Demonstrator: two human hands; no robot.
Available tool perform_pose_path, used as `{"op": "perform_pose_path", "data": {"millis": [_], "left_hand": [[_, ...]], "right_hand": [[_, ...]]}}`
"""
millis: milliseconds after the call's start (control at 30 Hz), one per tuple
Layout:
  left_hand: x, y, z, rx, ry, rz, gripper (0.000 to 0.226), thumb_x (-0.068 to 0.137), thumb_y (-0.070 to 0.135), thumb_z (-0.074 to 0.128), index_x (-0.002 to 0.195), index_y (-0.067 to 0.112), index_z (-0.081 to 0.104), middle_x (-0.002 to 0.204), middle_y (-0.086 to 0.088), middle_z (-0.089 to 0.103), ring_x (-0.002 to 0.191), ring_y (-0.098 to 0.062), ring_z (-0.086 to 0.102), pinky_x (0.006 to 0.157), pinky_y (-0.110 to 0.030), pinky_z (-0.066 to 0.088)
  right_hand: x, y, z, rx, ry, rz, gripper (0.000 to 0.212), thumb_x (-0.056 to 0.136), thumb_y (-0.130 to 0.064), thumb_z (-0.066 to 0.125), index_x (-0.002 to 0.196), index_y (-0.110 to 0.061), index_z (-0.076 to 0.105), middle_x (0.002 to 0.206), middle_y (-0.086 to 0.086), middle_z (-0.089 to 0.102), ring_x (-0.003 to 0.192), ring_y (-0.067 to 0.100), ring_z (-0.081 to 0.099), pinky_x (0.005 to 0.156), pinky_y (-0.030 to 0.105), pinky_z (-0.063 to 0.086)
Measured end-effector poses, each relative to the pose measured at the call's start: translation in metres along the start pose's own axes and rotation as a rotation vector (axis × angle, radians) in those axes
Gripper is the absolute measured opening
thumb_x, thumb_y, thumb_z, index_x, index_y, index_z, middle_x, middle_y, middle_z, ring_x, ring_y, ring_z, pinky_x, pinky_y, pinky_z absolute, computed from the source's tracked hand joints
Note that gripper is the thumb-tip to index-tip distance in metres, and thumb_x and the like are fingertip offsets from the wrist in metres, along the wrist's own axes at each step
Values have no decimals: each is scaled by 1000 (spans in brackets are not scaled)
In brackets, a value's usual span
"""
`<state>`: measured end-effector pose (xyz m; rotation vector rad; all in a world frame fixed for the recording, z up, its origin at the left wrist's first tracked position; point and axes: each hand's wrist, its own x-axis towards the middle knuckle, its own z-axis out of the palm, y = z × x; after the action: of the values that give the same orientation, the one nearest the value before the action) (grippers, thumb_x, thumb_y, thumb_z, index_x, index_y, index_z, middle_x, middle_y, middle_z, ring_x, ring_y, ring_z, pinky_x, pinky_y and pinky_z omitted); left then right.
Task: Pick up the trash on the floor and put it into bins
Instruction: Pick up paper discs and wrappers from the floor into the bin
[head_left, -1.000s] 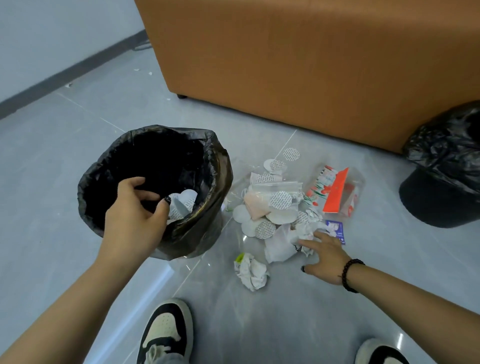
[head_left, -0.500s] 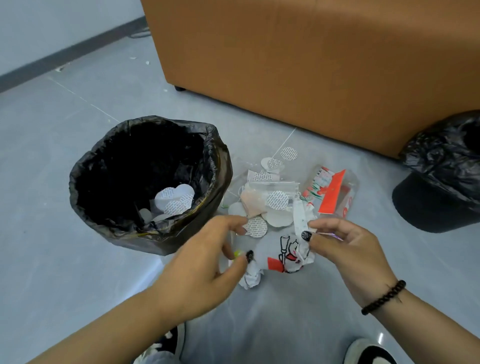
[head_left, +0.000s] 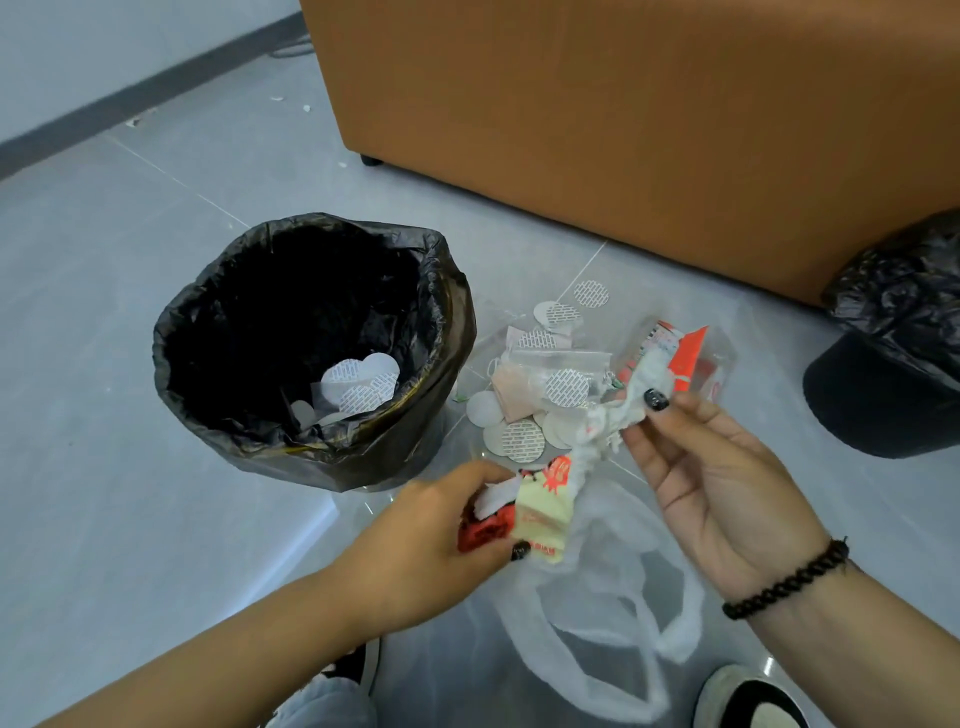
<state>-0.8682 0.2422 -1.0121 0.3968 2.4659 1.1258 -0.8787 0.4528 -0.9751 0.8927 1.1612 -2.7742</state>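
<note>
While both hands stretch a white plastic bag (head_left: 587, 457) above the floor (head_left: 130, 467), the left hand (head_left: 436, 540) curls its fingers around the printed lower end and the right hand (head_left: 711, 478) pinches the top. Paper discs (head_left: 522, 440) and wrappers (head_left: 685, 358) lie between two lined bins (head_left: 447, 322).

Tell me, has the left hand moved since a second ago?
Yes. The left hand left the bin mouth and came toward the trash pile's near side, now gripping a crumpled wrapper.

Two bins (head_left: 311, 353) (head_left: 888, 364); two hands (head_left: 431, 545) (head_left: 722, 493); two shoes (head_left: 753, 699) (head_left: 353, 670); one wrapper (head_left: 545, 514); one bracelet (head_left: 784, 582).
</note>
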Motion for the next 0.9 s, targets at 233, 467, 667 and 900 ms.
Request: {"op": "perform_pose_path", "data": {"millis": [233, 467, 667, 900], "left_hand": [[5, 0, 1, -461, 152, -292, 24, 82, 24, 73, 100, 19, 59, 90, 2, 73, 75, -9, 66, 65, -26, 53], [5, 2, 1, -1109, 121, -545, 20, 92, 11, 56, 101, -4, 66, 83, -15, 70, 71, -19, 66, 58, -26, 53], [4, -2, 3, -1155, -87, -427, 78, 65, 31, 79, 134, 11, 49, 123, -10, 66, 114, -25, 63, 92, -39, 52], [2, 1, 6, -874, 40, -321, 36, 84, 0, 66, 118, 8, 58, 101, -17, 72, 85, -25, 71, 70, -31, 58]], "right_hand": [[-5, 11, -21, -1082, -98, -660, 34, 74, -31, 65, 105, -40, 54, 130, -9, 43, 122, 3, 46, 101, 24, 41], [-19, 45, -28, -1597, -769, -586, 77, 67, -66, 66, 134, -47, 33, 143, -28, 18, 138, -5, 18, 110, 10, 20], [-15, 54, -33, -1231, -394, -379, 24, 83, -12, 66, 93, -34, 69, 96, -18, 67, 84, 5, 65, 76, 20, 51], [-21, 52, -23, -1065, -487, -186, 47, 81, 4, 60, 108, -34, 65, 105, -9, 68, 85, 7, 68, 78, 27, 56]]}}
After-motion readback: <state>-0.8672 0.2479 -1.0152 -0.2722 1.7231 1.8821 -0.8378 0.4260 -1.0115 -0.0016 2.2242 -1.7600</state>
